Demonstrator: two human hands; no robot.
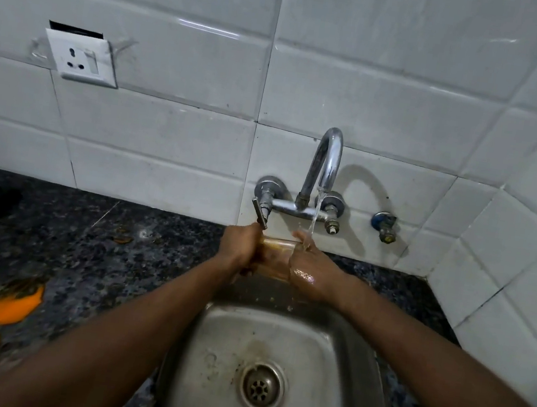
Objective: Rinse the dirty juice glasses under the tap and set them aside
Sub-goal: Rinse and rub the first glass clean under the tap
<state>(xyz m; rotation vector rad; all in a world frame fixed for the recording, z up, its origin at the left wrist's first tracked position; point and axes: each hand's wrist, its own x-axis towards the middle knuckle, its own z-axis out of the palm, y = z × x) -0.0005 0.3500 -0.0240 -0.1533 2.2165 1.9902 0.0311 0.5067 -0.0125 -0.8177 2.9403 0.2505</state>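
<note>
Centre of the frame, the juice glass (275,256) lay sideways above the sink (337,344), left hand (240,246) wrapped round one end, right hand (310,273) clasped over the other. The tap (328,156) ran onto the right fingers (301,239). Orange juice (16,304) pooled lower left on the bench (133,270).

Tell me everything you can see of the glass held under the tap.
The glass is clear, tinted brownish with juice residue, and only its middle shows. It appears to lie roughly sideways above the back of the steel sink, below the tap. The left hand grips one end; the wet right hand holds the other, where the running water lands. Which end is the mouth is hidden by the hands.
</note>
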